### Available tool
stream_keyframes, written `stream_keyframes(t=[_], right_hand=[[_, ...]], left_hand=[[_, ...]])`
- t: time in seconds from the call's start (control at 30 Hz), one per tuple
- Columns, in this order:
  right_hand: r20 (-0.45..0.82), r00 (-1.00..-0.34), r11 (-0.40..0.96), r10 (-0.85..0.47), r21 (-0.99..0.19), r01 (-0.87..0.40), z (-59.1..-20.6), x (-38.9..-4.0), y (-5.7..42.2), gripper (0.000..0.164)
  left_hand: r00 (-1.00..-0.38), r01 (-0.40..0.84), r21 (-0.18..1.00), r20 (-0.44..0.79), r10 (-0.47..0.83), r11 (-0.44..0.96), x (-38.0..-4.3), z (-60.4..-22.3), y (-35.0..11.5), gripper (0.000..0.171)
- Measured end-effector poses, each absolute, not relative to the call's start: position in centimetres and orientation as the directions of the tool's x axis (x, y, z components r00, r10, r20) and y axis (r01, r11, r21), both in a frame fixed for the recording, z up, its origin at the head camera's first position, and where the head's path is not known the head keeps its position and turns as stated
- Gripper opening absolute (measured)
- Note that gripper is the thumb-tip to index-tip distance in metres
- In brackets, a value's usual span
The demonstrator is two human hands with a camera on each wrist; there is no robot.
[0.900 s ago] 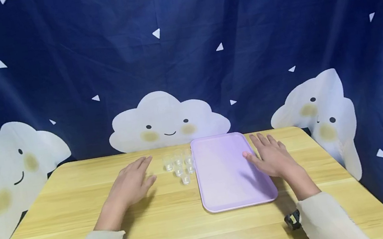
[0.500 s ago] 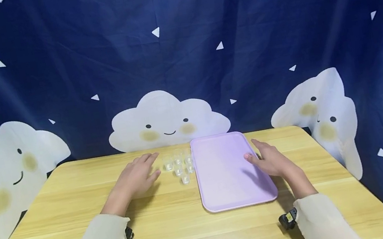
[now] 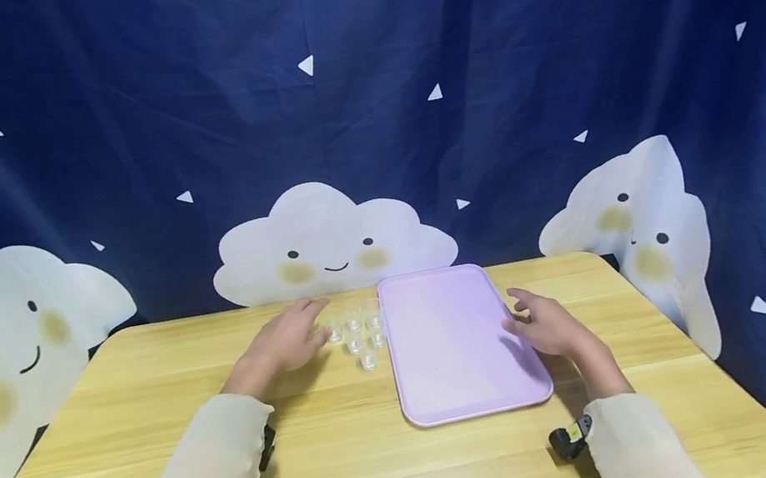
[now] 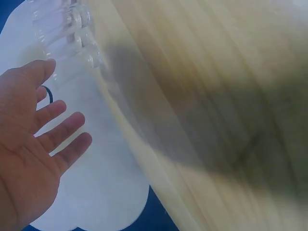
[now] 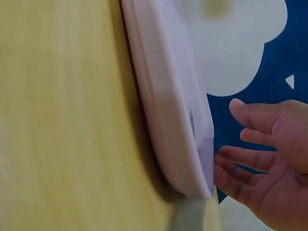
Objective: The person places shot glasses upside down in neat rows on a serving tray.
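Note:
Several small clear cups stand grouped on the wooden table, just left of a flat lilac tray. My left hand hovers at the left side of the cups, its fingertips close to the nearest one. In the left wrist view the palm holds nothing, and the fingers are spread and loosely bent. By the tray's right edge is my right hand, thumb over the rim and fingers loosely bent. The right wrist view shows the tray's side near the fingertips; whether they touch it I cannot tell.
The wooden table ends at a dark blue curtain with white clouds and triangles. The tray's far end lies near the table's back edge. A small black device sits at the right wrist.
My left hand has moved right and slightly forward, closer to the cups. The right hand's fingers have bent and drawn together beside the tray. Cups and tray have stayed in place.

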State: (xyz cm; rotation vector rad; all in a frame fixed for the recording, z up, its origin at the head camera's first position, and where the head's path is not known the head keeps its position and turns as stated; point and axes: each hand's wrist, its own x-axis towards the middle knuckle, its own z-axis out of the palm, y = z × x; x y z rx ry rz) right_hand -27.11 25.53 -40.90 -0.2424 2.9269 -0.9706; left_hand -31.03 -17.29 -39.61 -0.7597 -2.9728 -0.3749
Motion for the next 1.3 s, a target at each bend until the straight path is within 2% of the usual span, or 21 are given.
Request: stream_keyframes(t=[0.2, 0.53, 0.77, 1.03, 1.3], right_hand=[[-0.013, -0.991, 0.766, -0.134, -0.636, -0.095, -41.5, -27.0, 25.6, 0.058], [-0.005, -0.993, 0.767, -0.119, -0.636, -0.089, -42.6, -27.1, 26.0, 0.053], [0.031, -0.992, 0.759, -0.118, -0.641, -0.111, -43.0, -27.0, 26.3, 0.04], [0.017, -0.995, 0.753, -0.098, -0.653, -0.086, -43.0, -27.0, 26.4, 0.04], [0.009, -0.997, 0.749, -0.08, -0.659, -0.066, -43.1, -26.9, 26.5, 0.04]], left_hand=[[-0.877, 0.476, 0.252, 0.061, 0.477, 0.843, -31.9, -39.2, -16.1, 0.061], [-0.876, 0.45, 0.336, -0.013, 0.482, 0.827, -33.0, -39.5, -15.6, 0.058], [-0.865, 0.446, 0.416, -0.029, 0.502, 0.792, -33.9, -40.3, -16.0, 0.044], [-0.861, 0.448, 0.444, -0.02, 0.508, 0.776, -34.2, -40.0, -16.0, 0.038], [-0.899, 0.344, 0.531, -0.05, 0.434, 0.775, -34.2, -40.2, -15.8, 0.032]])
